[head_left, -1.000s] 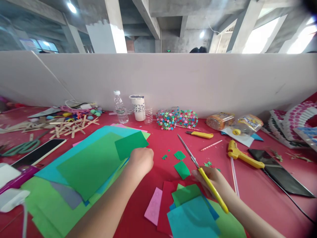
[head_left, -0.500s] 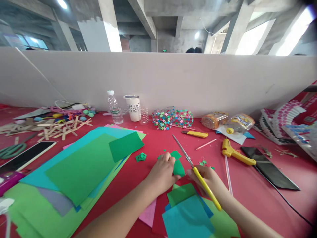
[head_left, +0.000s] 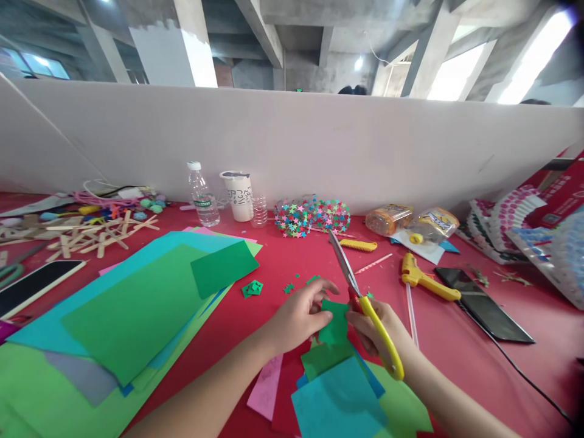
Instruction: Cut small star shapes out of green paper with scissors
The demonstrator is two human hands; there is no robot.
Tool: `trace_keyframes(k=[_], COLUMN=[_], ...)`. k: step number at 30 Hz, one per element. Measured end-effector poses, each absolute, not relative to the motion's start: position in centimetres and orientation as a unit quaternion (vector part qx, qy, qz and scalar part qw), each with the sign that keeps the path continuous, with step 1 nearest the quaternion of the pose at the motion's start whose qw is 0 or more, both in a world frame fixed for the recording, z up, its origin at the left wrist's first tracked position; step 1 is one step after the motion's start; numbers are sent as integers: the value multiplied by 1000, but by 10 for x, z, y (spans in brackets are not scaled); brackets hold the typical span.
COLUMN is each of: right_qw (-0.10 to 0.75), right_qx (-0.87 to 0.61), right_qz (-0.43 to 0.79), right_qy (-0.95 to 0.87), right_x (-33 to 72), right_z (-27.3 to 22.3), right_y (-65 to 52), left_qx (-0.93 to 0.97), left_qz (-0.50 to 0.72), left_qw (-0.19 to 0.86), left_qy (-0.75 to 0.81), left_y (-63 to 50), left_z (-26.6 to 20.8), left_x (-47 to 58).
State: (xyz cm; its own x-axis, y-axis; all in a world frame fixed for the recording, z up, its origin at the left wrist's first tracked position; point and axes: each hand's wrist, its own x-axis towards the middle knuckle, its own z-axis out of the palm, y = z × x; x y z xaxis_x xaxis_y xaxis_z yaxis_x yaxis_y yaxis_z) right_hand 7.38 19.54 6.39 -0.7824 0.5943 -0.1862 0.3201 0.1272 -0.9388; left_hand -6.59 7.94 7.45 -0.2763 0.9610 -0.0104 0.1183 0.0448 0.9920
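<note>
My right hand [head_left: 376, 322] grips a pair of scissors [head_left: 371, 313] with yellow handles, the blades pointing up and away from me. A small piece of green paper [head_left: 334, 323] lies between my two hands, its right edge by my right fingers. At its left edge is my left hand [head_left: 298, 319], thumb close to the paper and fingers curved apart above it. Just beyond my left fingers are small green star cut-outs [head_left: 289, 288]. A little pile of green paper pieces [head_left: 252, 288] sits farther left. Below the hands, blue squares [head_left: 340, 398] overlap green sheets.
Large green and blue sheets [head_left: 137, 304] cover the left side. A yellow glue gun [head_left: 429, 280] and a black tablet-like device [head_left: 486, 304] with a cable lie right. Behind stand a water bottle [head_left: 203, 198], a white cup [head_left: 238, 198] and star-covered balls [head_left: 294, 217]; a yellow cutter [head_left: 359, 245] lies nearer.
My left fingers have lifted and spread from the green paper, which now sits nearer to me between the hands. The scissors have turned more upright in my right hand. The view has shifted slightly.
</note>
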Motion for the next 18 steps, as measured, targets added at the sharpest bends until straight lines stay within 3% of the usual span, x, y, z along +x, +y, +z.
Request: trace_keyframes(k=[6,14,18], right_qw=[153,74,49], right_qx=[-313,-241,-225], right_qz=[586,543,483], right_qy=[-732,-801,-845], right_x=[77,78,78], right_z=[69,70,68], right_y=[192,196,194], left_qx=[412,338,288], left_qz=[513,646,704], left_qw=[547,332,279], left_qy=[517,599,586], left_y=[83,82,79], left_z=[69,81,88], left_x=[-60,-80,-88])
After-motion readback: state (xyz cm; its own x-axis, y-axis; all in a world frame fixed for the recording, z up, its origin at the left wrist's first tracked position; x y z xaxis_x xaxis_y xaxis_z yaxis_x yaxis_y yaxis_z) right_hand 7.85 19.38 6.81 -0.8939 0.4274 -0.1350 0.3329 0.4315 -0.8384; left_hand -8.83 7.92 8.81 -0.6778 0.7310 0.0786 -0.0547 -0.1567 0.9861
